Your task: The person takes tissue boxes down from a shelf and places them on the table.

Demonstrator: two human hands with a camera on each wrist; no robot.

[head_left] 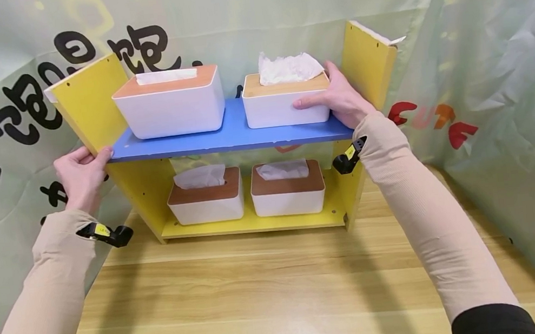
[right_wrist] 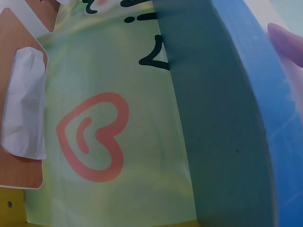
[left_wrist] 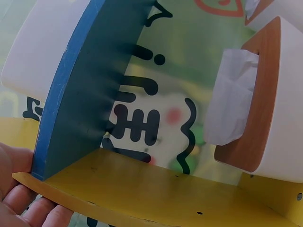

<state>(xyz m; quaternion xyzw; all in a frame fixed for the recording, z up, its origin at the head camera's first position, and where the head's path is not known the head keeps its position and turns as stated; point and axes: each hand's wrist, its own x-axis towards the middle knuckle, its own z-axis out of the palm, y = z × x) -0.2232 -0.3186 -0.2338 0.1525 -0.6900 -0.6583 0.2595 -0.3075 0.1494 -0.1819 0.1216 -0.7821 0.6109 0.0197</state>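
Note:
A yellow shelf unit point(head_left: 94, 98) with a blue middle board point(head_left: 237, 137) stands on the wooden table. My left hand point(head_left: 79, 176) grips the edge of its left side panel beside the blue board's end, thumb in front and fingers around the outside, as the left wrist view also shows. On the blue board's right half sits a white tissue box point(head_left: 271, 111) with a light wooden lid and a tissue sticking up. My right hand point(head_left: 341, 98) holds that box at its right end, thumb on the front; the other fingers are mostly hidden behind it.
A larger white tissue box point(head_left: 176, 111) stands on the blue board's left half. Two more tissue boxes with brown lids, one left point(head_left: 208, 210) and one right point(head_left: 288, 203), sit on the yellow bottom board. Printed cloth point(head_left: 499, 88) hangs behind and beside the wooden table point(head_left: 256, 288).

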